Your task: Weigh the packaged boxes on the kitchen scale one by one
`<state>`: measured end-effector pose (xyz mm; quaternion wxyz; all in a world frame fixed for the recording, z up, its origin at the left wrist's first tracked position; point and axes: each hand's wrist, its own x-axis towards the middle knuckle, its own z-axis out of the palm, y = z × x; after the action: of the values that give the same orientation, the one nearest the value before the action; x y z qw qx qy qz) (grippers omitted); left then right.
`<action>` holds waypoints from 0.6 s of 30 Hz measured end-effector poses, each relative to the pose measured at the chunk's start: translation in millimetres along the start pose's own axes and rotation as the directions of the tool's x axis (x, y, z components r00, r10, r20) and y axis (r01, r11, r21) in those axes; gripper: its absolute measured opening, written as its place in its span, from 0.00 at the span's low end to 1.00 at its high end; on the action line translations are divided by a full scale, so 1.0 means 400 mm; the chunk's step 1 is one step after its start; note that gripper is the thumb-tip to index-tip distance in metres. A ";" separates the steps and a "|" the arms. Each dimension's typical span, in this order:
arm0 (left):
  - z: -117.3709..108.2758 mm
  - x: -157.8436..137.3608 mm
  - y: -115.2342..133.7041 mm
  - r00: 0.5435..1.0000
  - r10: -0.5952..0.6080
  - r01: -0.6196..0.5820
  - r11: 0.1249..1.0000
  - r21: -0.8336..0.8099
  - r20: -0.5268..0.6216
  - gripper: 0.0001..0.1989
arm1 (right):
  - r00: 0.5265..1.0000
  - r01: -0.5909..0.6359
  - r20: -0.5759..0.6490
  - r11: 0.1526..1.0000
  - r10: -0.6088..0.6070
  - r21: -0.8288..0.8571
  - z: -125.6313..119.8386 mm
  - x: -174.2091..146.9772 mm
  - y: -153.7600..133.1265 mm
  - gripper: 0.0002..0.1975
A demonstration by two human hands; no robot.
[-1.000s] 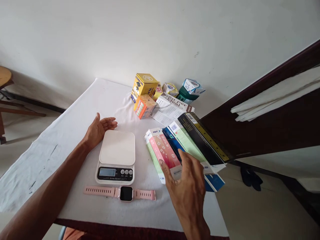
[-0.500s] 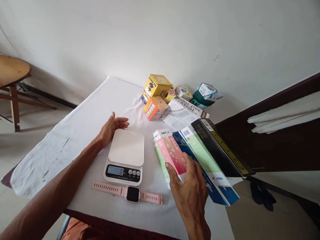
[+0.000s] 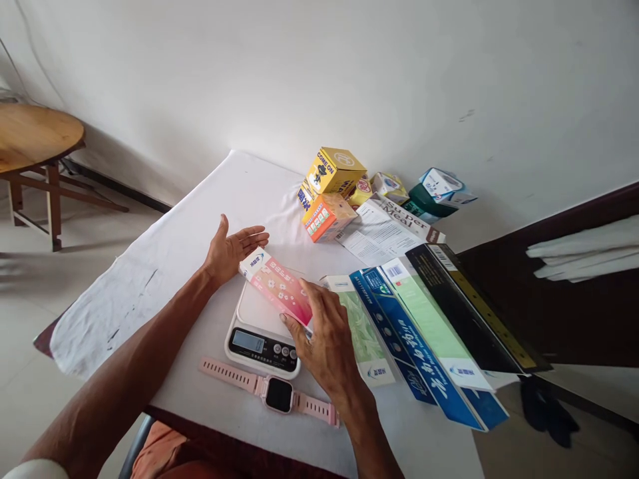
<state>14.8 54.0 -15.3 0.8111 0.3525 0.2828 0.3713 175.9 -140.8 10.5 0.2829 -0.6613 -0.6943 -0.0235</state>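
Our right hand (image 3: pixel 324 332) has its grip closed on the pink box (image 3: pixel 279 286), thumb on one side and fingers on the other, near the end closest to us; the box lies aslant above the platform of the scale (image 3: pixel 264 319), though we cannot tell whether it already touches it. Since we hold it by one end, the far end could dip and tap the platform first, or the carton could twist if the thumb eases before the fingers. Our left hand (image 3: pixel 230 249) rests wide and empty beside the scale, its fingertips very near the box's far end, so a small drift could make them bump it or bear on it. The display (image 3: pixel 248 342) seems to show a zero; a hand left leaning on the box would upset any reading, and a low thumb might press one of the buttons (image 3: pixel 285 351). The box is longer than the platform is wide, we judge, so setting it down off-centre could let it tip onto the tabletop (image 3: pixel 249 193). The watch (image 3: pixel 278 394) lies just in front of the scale, where our wrist could nudge it. On our right, the blue box (image 3: pixel 399 339) and black box (image 3: pixel 464 306) reach out to the table's edge, and a careless elbow could send them to the floor (image 3: pixel 529 452).
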 end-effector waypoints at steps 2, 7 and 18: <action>-0.002 0.002 -0.003 1.000 -0.007 0.007 1.000 -0.001 0.010 0.44 | 1.000 -0.011 0.021 1.000 0.010 0.004 -0.010 0.005 0.004 0.28; 0.004 0.003 -0.017 0.999 -0.015 0.015 1.000 0.010 0.040 0.44 | 0.997 -0.068 -0.045 0.997 0.070 0.041 -0.051 0.014 0.022 0.33; 0.006 0.007 -0.022 0.999 -0.037 0.036 0.999 0.017 0.032 0.45 | 0.996 -0.043 0.078 0.991 0.033 0.127 -0.029 0.036 0.015 0.24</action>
<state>21.6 51.2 -21.1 0.8193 0.3599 0.2791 0.3483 186.1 -131.7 24.5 0.2989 -0.6551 -0.6920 0.0519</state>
